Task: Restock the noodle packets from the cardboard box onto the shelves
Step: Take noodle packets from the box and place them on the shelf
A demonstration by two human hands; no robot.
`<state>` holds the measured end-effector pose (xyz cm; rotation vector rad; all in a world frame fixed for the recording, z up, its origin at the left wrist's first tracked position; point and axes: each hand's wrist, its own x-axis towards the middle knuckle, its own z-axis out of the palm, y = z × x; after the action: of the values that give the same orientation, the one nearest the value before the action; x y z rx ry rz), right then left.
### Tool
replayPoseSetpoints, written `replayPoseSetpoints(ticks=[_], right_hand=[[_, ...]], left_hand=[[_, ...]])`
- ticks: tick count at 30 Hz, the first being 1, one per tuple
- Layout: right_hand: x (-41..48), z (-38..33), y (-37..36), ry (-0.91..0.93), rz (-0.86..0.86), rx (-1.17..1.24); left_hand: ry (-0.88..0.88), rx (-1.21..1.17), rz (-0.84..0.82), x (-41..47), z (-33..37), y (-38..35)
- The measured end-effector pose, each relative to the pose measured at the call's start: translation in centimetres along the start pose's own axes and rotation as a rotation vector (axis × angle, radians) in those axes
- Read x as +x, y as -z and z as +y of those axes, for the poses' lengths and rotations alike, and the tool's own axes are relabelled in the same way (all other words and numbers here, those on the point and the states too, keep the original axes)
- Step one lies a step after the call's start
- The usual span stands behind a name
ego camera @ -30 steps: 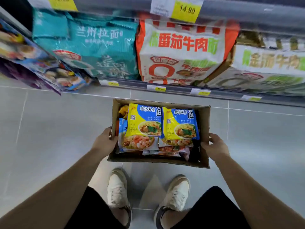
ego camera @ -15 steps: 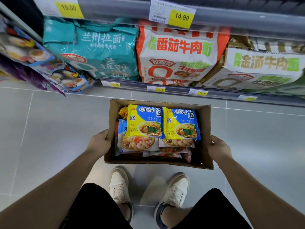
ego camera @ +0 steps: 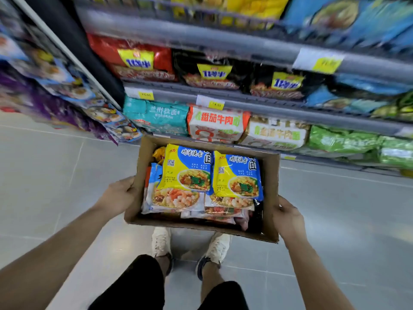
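Noodle packets point(ego camera: 186, 168), glossy plastic rectangles, fill an open cardboard box point(ego camera: 270, 198); left hand point(ego camera: 118, 194) and right hand point(ego camera: 288, 218) grip its 2 side walls.

A shop aisle is seen from above. The floor point(ego camera: 44, 186) is laid with large pale grey tiles, divided by thin joints, and soft light is reflected on it. Grey metal shelves point(ego camera: 279, 110) are stacked ahead, blurred toward the top, and are packed with bags point(ego camera: 214, 124) in red, black, teal, white and green. Yellow price tags point(ego camera: 146, 95) are fixed to the shelf edges. A rack point(ego camera: 55, 104) of purple and blue packs is set at the left, beside a dark upright panel point(ego camera: 73, 41).
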<state>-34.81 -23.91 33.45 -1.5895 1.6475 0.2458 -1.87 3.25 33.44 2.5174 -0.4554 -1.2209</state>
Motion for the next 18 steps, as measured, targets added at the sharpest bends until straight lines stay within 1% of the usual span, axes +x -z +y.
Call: replayPoseSetpoints(ticks=[4, 7, 10, 13, 18], right_hand=[[-6.1, -3.0, 6.7, 0.097, 0.048, -0.013], [-10.1, -4.9, 11.3, 0.134, 0.11, 0.004], [-13.7, -6.0, 15.6, 0.191, 0.16, 0.066], [-16.2, -6.4, 18.3, 0.185, 0.268, 0.091], [-20.1, -8.0, 21.1, 0.214, 0.406, 0.126]], left_hand=[[-0.106, 0.002, 0.039, -6.3, 4.7, 5.4], [-0.161, -0.045, 0.079, -10.1, 7.8, 8.7], [-0.239, -0.027, 0.11, -13.6, 10.9, 11.4], [-0.35, 0.022, 0.161, -16.3, 14.0, 13.9], [-0.444, 0.032, 0.214, -19.5, 17.8, 17.6]])
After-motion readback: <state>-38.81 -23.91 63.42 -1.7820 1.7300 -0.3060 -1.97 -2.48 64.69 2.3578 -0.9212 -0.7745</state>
